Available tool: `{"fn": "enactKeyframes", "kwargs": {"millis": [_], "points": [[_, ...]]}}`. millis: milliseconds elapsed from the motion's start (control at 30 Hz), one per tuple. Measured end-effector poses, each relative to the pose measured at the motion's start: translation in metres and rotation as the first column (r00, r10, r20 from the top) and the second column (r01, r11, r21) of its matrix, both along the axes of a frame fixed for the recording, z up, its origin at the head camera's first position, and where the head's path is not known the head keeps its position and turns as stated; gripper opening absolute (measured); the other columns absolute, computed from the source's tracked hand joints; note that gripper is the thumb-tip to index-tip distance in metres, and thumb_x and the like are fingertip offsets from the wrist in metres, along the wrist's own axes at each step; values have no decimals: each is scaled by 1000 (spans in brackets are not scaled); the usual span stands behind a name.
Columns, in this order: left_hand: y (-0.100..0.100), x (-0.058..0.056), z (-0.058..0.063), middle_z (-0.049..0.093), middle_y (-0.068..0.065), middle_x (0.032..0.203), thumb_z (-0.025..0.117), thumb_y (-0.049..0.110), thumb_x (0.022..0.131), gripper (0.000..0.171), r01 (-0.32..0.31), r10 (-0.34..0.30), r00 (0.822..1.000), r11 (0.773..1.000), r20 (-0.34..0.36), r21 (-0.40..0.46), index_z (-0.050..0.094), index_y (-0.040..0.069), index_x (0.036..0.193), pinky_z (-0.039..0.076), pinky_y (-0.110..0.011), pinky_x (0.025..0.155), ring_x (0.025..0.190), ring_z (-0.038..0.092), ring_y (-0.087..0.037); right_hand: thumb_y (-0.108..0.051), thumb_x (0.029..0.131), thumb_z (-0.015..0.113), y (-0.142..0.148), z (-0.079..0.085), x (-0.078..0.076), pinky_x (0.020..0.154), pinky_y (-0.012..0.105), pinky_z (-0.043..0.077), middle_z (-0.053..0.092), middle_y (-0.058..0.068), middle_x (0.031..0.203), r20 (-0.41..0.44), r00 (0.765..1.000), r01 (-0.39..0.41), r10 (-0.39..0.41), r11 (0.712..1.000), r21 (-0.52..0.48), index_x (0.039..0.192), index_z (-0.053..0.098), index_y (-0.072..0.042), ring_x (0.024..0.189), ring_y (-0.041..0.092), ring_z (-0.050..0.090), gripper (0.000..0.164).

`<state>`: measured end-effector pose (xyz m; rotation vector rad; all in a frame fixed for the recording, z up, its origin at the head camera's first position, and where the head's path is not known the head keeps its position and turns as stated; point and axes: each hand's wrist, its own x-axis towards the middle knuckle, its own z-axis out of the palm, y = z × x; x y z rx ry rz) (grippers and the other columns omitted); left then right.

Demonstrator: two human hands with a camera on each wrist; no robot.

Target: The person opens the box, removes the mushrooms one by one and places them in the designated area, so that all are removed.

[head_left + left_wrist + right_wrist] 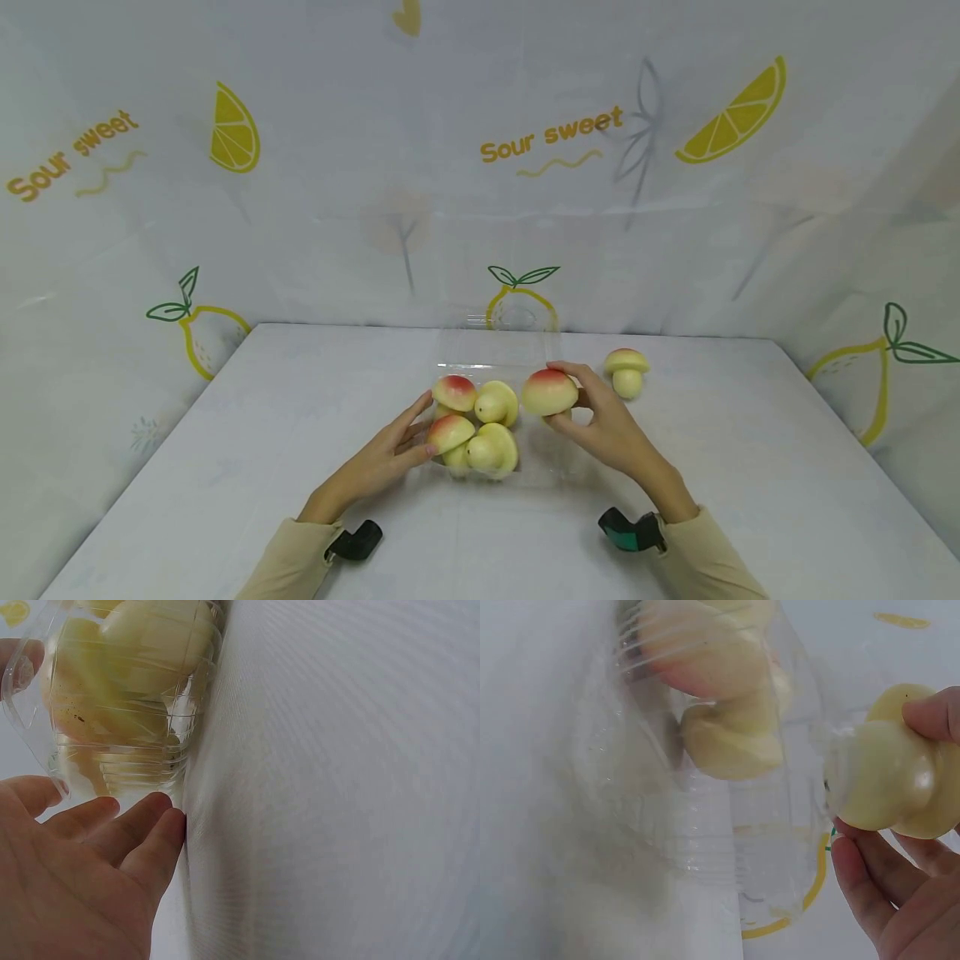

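Note:
My right hand [603, 421] grips a toy mushroom [550, 392] by its cap, between thumb and fingers. The cap is pale yellow with a red top, and the stem shows partly below it. It is over the right part of a clear plastic clamshell box [543, 458] with its lid [495, 346] raised at the back. In the box's left part are several similar mushrooms [491, 450], some lying with stems toward me. My left hand [390, 454] rests at the box's left side, fingers extended; in the left wrist view fingertips [161, 802] lie by its ribbed wall.
Another mushroom [627, 372] stands upright on the white table [712, 467], behind and right of the right hand. A white cloth with lemon prints [337, 192] hangs behind the table. Dark wrist cameras [358, 541] sit at both cuffs.

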<state>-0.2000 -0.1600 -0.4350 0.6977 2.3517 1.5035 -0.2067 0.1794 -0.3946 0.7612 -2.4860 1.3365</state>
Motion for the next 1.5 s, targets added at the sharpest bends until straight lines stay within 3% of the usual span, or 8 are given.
{"fn": "enactKeyframes", "kwargs": {"millis": [200,433,600,1000,1500], "points": [[0,0,1,11,-11,168,58,28,101,79,-1,1,1000,1000,4,3,8,20,161,30,-55,119,147,30,-43,-16,88,76,7,6,1,88,35,56,60,11,133,115,993,36,-35,999,-5,142,48,-12,97,18,71,61],[0,0,1,11,-11,168,58,28,101,79,-3,3,1000,1000,1,-7,8,19,161,31,-54,118,147,31,-42,-21,87,78,16,10,0,82,24,56,61,8,130,164,985,66,-59,997,-39,144,47,-15,97,10,71,65],[0,0,1,10,-11,168,58,28,101,78,-5,5,1000,1000,3,-12,7,20,161,31,-54,118,147,31,-43,-19,86,79,21,11,-3,78,26,57,57,10,128,143,987,85,-78,995,-43,144,48,-11,93,8,70,66],[1,1,2,11,-11,168,58,28,101,79,-5,6,1000,1000,6,-14,7,21,161,30,-55,119,147,30,-44,-19,88,77,36,12,-7,74,22,57,51,9,131,137,982,140,-132,989,-52,145,46,-12,91,3,67,66],[1,0,1,11,-11,167,58,28,101,79,-3,3,1000,1000,1,-9,7,20,161,30,-56,119,148,29,-43,-18,90,74,63,23,-6,72,18,54,52,8,133,100,969,229,-227,973,-10,146,44,-9,87,-6,65,64]]}}
